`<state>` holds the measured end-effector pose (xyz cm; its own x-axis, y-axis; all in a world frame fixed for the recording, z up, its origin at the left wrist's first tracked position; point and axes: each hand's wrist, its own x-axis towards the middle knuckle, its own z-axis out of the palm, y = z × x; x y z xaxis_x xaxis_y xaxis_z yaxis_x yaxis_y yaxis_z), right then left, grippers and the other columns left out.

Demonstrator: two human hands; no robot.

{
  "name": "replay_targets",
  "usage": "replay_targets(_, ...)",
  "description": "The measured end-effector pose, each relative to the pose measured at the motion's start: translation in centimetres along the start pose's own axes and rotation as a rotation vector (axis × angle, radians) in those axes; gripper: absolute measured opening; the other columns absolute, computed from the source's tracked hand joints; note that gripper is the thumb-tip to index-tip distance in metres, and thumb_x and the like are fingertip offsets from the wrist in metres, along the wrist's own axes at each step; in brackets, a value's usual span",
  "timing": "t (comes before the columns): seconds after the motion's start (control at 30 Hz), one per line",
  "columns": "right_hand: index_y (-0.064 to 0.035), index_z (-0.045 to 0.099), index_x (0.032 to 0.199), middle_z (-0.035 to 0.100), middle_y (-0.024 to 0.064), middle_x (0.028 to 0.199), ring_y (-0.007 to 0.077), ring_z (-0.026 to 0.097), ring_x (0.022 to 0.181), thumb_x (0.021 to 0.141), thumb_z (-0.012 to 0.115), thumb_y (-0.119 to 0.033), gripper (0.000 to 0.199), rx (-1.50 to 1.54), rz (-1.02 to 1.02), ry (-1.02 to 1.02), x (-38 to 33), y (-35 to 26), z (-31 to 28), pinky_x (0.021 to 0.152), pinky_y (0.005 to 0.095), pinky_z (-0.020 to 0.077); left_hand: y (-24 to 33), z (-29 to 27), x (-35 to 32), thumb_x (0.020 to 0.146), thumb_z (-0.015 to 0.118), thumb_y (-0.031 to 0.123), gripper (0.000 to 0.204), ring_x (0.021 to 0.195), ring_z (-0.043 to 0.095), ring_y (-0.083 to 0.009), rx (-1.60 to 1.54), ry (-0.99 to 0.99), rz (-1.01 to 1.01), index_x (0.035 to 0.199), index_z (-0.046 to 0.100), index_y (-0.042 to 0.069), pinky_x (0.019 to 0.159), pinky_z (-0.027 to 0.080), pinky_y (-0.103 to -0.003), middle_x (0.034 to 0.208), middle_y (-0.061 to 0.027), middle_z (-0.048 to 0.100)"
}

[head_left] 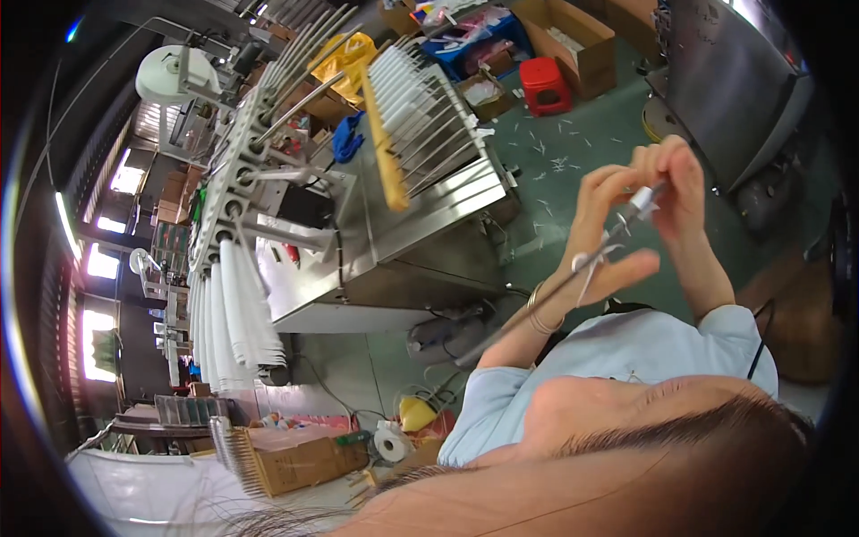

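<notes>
A thin grey metal rod [562,285] runs slantwise in front of my left forearm and up between my hands. White scraps and strips [586,265] cling to it, and a white piece [641,200] sits close to its upper end. My right hand [682,183] is closed around that end, fingers bent. Beside it, my left hand [601,219] has its fingers curled over toward the white piece, thumb sticking out below the rod. The fingertips of both hands meet, so their exact grip is partly hidden.
On the steel table [420,219] lies a rack of rods with white sleeves [394,85] and a yellow bar [383,143]. Left stands a spindle machine [234,179] with hanging white sleeves [228,313]. A red stool [544,87], a cardboard box [586,63] and scattered scraps [559,165] occupy the floor.
</notes>
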<state>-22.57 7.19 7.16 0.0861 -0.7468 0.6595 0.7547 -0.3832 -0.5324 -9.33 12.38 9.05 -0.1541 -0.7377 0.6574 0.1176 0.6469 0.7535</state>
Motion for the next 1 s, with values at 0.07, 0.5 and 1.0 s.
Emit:
replay_targets(0.07,-0.0062,0.048,0.085,0.05,0.0049,0.069,0.0149,0.047,0.065,0.093,0.049,-0.028,0.024,0.057,0.132,0.131,0.6,0.8,-4.1,0.06,0.0273,0.0393,-2.8,2.1,1.6,0.084,0.062,0.035,0.053,0.1,0.049,-0.0251,0.204,0.017,-0.136,0.119,0.048,-0.002,0.087,0.04,-0.034,0.114,-0.0147,0.047)
replay_targets(0.5,-0.0059,0.05,0.11,0.054,0.001,0.088,0.0098,0.052,0.077,0.09,0.056,-0.025,0.028,-0.18,0.737,0.168,10.0,7.5,-15.7,0.072,0.026,0.0451,-18.1,1.8,10.8,0.091,0.052,0.014,0.033,0.092,0.056,-0.0233,0.707,0.205,-0.047,0.119,0.05,-0.003,0.076,0.046,-0.03,0.104,-0.0165,0.055)
replay_targets(1.0,0.0037,0.061,0.086,0.057,0.0145,0.077,0.0272,0.056,0.074,0.091,0.05,-0.027,0.033,-0.767,-0.263,-0.532,17.6,9.6,-15.4,0.067,0.0361,0.044,-22.0,-9.2,18.9,0.083,0.061,0.007,0.059,0.11,0.05,-0.025,0.729,0.784,-0.128,0.132,0.029,-0.002,0.087,0.042,-0.035,0.117,-0.0175,0.05)
